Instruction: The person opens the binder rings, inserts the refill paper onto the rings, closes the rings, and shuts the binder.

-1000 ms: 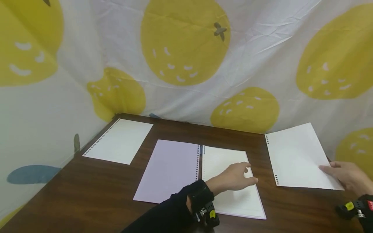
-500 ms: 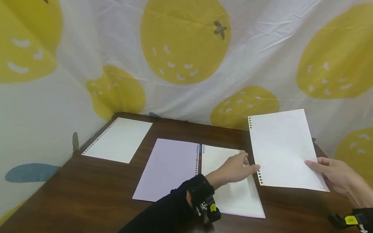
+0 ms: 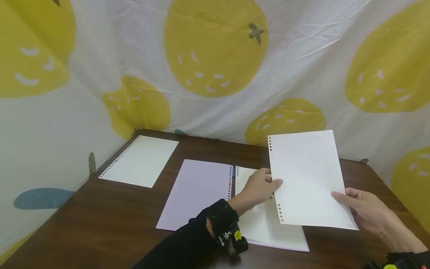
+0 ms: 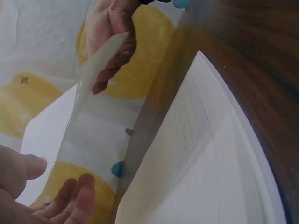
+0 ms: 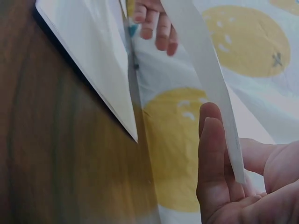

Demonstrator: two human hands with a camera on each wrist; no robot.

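A loose white sheet (image 3: 305, 179) with punched holes along its left edge is held up over the right part of an open notebook. My right hand (image 3: 369, 213) pinches its lower right edge, thumb in front and fingers behind, as the right wrist view also shows. At the punched edge is my left hand (image 3: 256, 188), its thumb overlapping that edge in the head view. In the left wrist view the left thumb (image 4: 35, 166) and fingers stand apart on either side of the sheet. Below lie the notebook's lined pages (image 4: 187, 149) and, to their left, its lilac cover (image 3: 198, 190).
A second punched sheet (image 3: 142, 160) lies flat at the back left of the dark wooden table (image 3: 100, 220). A white curtain (image 3: 215, 116) with yellow fruit prints hangs along the back and left side.
My right hand has brought the sheet leftward, from beside the notebook to over its right pages. My left hand has shifted slightly left and up, to the sheet's punched edge.
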